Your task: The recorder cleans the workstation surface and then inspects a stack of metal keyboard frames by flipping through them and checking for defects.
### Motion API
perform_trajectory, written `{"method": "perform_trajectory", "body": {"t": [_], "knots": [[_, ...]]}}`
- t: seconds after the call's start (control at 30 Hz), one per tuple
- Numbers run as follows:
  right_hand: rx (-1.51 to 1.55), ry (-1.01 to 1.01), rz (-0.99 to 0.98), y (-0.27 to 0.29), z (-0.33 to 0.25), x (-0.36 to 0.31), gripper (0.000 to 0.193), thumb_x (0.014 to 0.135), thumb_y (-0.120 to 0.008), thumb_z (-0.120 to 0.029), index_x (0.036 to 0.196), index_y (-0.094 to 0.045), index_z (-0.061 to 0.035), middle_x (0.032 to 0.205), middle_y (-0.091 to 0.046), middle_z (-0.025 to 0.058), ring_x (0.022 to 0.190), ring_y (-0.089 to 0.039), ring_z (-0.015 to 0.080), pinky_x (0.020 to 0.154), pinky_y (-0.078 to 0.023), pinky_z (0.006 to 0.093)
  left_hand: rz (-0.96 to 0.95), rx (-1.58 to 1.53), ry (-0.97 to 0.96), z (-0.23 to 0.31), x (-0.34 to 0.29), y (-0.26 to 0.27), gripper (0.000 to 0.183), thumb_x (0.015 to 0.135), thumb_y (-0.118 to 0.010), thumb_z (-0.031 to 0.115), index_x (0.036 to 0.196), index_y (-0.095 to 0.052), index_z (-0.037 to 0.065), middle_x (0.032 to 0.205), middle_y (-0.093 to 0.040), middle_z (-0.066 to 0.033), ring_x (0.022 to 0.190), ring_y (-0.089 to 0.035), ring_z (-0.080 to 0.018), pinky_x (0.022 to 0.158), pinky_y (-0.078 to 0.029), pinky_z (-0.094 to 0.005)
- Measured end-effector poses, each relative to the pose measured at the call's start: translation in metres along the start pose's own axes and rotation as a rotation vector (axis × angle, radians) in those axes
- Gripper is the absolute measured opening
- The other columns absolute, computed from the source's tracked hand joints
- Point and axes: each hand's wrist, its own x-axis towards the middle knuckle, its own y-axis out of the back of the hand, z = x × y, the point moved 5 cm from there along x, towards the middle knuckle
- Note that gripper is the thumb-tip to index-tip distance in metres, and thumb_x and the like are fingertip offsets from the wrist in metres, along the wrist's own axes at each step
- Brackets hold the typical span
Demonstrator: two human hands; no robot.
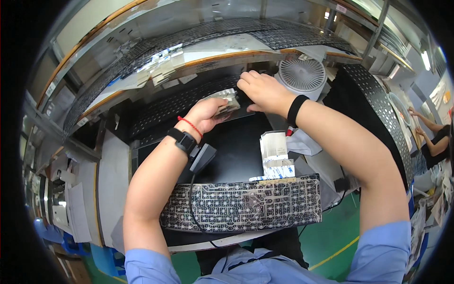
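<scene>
My left hand (206,113) is closed around a small stack of silvery, film-like pieces (228,101), thumb on top. To the right of that stack is my right hand (266,91), its thumb apart from its bent fingers and nothing visible in it; its fingertips are partly hidden. Nearer to me lies a long keyboard circuit sheet (241,204), clear with dark and pale traces. Pale ribbon-like tails (274,146) with blue-and-white ends extend from its far edge over the black work surface (234,149).
A round white fan (302,75) stands behind my right hand. Across the back runs a shelf with more circuit sheets (302,39) and a pile of pale strips (163,64). A small grey box (203,158) with a black cable is by my left wrist. Another person (437,146) works at far right.
</scene>
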Motion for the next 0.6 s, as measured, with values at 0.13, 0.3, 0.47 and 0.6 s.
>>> {"method": "perform_trajectory", "body": {"t": [0.13,0.3,0.47,0.6], "knots": [[0.002,-0.045,0.007,-0.018,-0.010,0.015,0.120,0.049,-0.096,-0.026,0.150,-0.035,-0.0059,0.144,-0.047,0.0165,0.129,-0.049,0.0341,0.103,-0.043,0.0436,-0.024,-0.073,-0.077,-0.001,0.010,0.000,0.024,0.095,-0.058,0.004,0.118,-0.062,0.004,0.112,-0.067,-0.0112,0.103,-0.066,-0.0235,0.090,-0.056,-0.0398],[-0.048,-0.075,-0.007,-0.038,-0.002,0.033,0.108,0.057,-0.093,-0.026,0.149,-0.037,-0.0106,0.147,-0.045,0.0165,0.136,-0.044,0.0341,0.108,-0.040,0.0476,-0.052,-0.195,-0.109,0.012,0.002,-0.005,0.025,0.095,-0.059,0.003,0.119,-0.061,0.003,0.115,-0.067,-0.0122,0.105,-0.065,-0.0250,0.091,-0.057,-0.0406],[0.022,-0.061,0.082,-0.055,0.016,0.048,0.067,0.073,-0.079,-0.020,0.133,-0.052,-0.0120,0.125,-0.063,0.0145,0.117,-0.061,0.0324,0.097,-0.050,0.0439,-0.085,-0.168,-0.071,0.018,-0.003,-0.003,0.025,0.098,-0.059,0.007,0.122,-0.060,0.000,0.116,-0.067,-0.0136,0.106,-0.066,-0.0266,0.092,-0.057,-0.0407],[0.023,0.021,0.119,-0.053,0.019,0.047,0.059,0.075,-0.077,-0.021,0.129,-0.055,-0.0133,0.113,-0.067,0.0149,0.107,-0.066,0.0337,0.089,-0.054,0.0427,-0.232,-0.145,-0.011,0.023,-0.023,0.002,0.028,0.101,-0.057,0.012,0.127,-0.059,0.000,0.124,-0.065,-0.0153,0.110,-0.065,-0.0277,0.098,-0.055,-0.0388]]}}
